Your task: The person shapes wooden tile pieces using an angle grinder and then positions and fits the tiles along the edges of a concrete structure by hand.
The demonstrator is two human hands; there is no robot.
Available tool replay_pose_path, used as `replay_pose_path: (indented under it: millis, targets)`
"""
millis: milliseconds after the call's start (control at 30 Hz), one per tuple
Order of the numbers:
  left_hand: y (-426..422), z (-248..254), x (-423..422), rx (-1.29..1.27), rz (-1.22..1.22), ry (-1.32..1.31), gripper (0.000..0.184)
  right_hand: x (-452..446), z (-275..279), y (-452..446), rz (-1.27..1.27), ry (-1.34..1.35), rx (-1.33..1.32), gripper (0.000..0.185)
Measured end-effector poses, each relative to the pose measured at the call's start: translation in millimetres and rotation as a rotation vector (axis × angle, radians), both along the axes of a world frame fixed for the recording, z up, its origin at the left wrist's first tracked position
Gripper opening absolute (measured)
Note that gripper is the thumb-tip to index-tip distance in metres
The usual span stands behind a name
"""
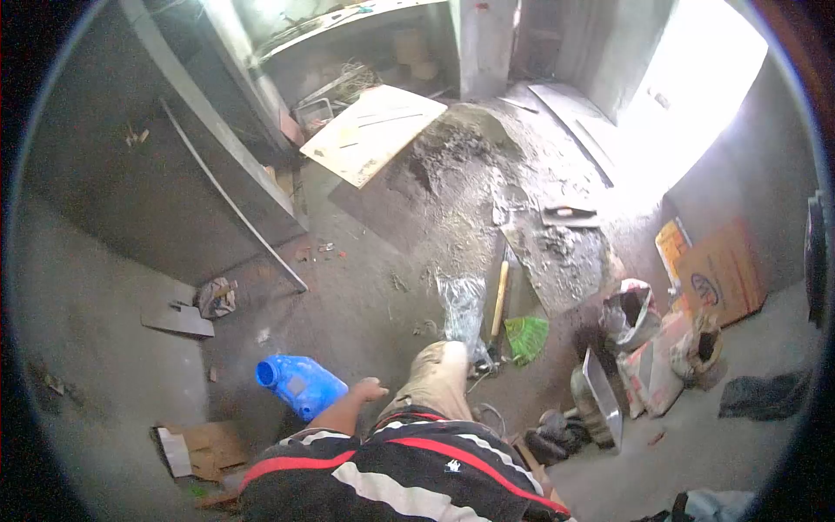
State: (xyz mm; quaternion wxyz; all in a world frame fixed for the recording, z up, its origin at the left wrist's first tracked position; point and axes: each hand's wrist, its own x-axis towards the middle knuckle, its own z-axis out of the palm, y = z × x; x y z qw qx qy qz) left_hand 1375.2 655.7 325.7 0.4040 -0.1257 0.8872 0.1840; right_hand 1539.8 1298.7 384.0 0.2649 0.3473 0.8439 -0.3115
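Observation:
My left hand (pixel 372 390) is beside my knee, its fingers curled; whether it holds anything cannot be made out. Just left of that arm a blue plastic container (pixel 304 385) with a round opening lies on the floor. My right hand is not visible; that arm is hidden beside my body. Ahead of my knee are a clear plastic sheet (pixel 463 304), a wooden handle (pixel 500 298) and a green bristled piece (pixel 526 337).
A grey mortar heap (pixel 457 152) lies ahead, beside a pale board (pixel 370 130). A trowel (pixel 570 213) rests near wet mortar (pixel 561 261). On the right are open sacks (pixel 632 315) and a cardboard box (pixel 720 274). A long strip (pixel 230 196) leans at left.

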Motion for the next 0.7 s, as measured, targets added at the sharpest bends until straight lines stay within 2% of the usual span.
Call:
replay_pose_path:
  millis: [67,167,233,300,367,433,467,500,533,567,667,700]
  targets:
    - [0.8,9.1,-41.6,0.177,0.06,0.012,0.067,-31.0,-1.3,-28.1,0.084,-0.051,-0.01,0.054]
    - [-40.5,15.9,-87.1,0.105,0.008,0.009,0.063,-83.4,3.5,-79.2,0.181,-0.147,-0.016,0.054]
    - [-100.4,10.2,-103.0,0.107,0.074,0.103,0.059,-122.7,5.6,-118.7,0.24,-0.205,-0.009,0.054]
    - [-168.2,9.5,-108.6,0.218,0.34,0.151,0.059,-164.9,5.0,-157.2,0.294,-0.266,-0.005,0.054]
    - [-241.9,23.4,-104.8,0.329,0.917,0.052,0.057,-210.4,0.6,-193.8,0.329,-0.332,-0.01,0.054]
    - [-312.7,58.9,-109.2,0.253,1.109,0.035,0.057,-268.1,4.0,-236.8,0.41,-0.263,-0.006,0.054]
    - [-357.0,35.9,-100.2,0.164,1.078,0.082,0.056,-295.3,9.8,-263.4,0.512,0.022,0.063,0.056]
    - [-395.5,12.5,-89.6,0.075,1.047,0.125,0.056,-334.1,11.1,-288.8,0.537,0.07,0.07,0.052]
    - [-419.6,16.5,-88.8,-0.033,1.0,0.172,0.054,-369.3,5.4,-308.9,0.56,0.117,0.076,0.048]
    - [-440.1,21.0,-88.1,-0.141,0.948,0.217,0.052,-398.4,23.5,-336.5,0.518,0.145,0.014,0.047]
    - [-487.0,-5.3,-93.6,-0.012,0.956,0.3,0.05,-490.0,102.7,-431.3,0.537,0.15,-0.062,0.047]
    - [-482.4,-5.0,-104.3,0.107,1.115,0.286,0.05,-506.5,110.1,-448.7,0.593,0.124,-0.078,0.047]
